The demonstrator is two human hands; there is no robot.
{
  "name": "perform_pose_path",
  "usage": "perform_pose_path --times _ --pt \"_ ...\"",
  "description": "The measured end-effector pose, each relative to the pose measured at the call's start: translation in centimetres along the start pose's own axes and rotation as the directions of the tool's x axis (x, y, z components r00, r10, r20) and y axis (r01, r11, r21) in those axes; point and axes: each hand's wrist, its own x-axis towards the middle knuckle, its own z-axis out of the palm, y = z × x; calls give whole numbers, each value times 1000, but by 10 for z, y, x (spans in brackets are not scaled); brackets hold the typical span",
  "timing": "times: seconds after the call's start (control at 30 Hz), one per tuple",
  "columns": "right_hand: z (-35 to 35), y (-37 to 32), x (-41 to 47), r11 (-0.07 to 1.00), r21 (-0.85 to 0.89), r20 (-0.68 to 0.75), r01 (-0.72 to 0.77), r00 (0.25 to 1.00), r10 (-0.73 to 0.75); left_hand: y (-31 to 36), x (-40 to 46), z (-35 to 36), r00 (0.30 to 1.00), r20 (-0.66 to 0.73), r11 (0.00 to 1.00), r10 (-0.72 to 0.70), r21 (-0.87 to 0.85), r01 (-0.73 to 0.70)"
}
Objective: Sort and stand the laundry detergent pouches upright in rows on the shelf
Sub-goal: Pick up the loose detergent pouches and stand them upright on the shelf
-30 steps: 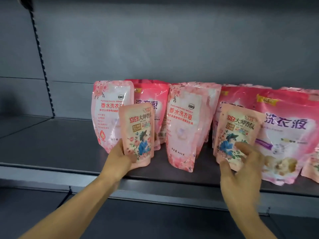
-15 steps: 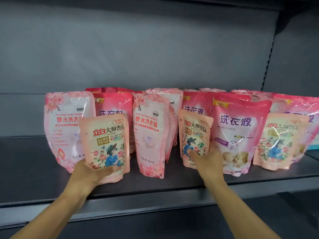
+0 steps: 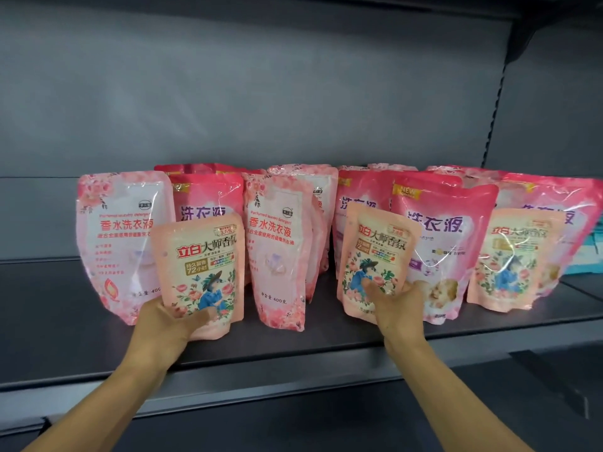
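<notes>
Both arms reach up from below over the shelf (image 3: 293,357) lip. The left hand (image 3: 166,324) cups a small peach pouch (image 3: 199,269) from beneath, thumb across its lower front; it is upright, long axis vertical, label facing out, before the pale pouch (image 3: 117,243) at the row's left end. The right hand (image 3: 396,308) grips a second peach pouch (image 3: 375,256) at its bottom corner, thumb on the print, top tipped slightly right. A third peach pouch (image 3: 512,259) stands at right. Behind, taller pink pouches (image 3: 443,236) stand in rows. Bare shelf lies left of the pouches and along the front edge.
</notes>
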Motion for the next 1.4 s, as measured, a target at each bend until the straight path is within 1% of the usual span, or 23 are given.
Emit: perform_pose_path --times 0.1,0.17,0.3,0.47,0.63,0.8,1.1,1.4 --pt "-11 -8 -10 994 107 3 -32 999 32 0 1 -3 999 -9 990 -52 -132 50" --pt "-19 -21 -22 988 153 50 -9 999 1 -1 0 -4 997 -7 982 -72 -178 70" --pt "-30 -48 -47 974 217 123 66 988 -95 -1 -2 -2 998 -26 977 -64 -206 58" --pt "-32 -62 -67 977 205 213 56 972 -101 11 -1 4 997 -76 984 -34 -179 20" --pt "-25 -59 -76 981 195 352 12 932 -81 18 -8 4 994 -103 982 -25 -191 5" --pt "-8 -54 -83 982 182 447 -47 894 -40 22 -22 -8 988 -154 982 -12 -190 -17" --pt "56 -60 -116 970 179 579 -165 815 32 31 -41 -78 970 -242 966 -6 -250 -57" --pt "151 -64 -183 973 143 601 -180 797 59 23 -37 -197 956 -293 969 -19 -240 -54"
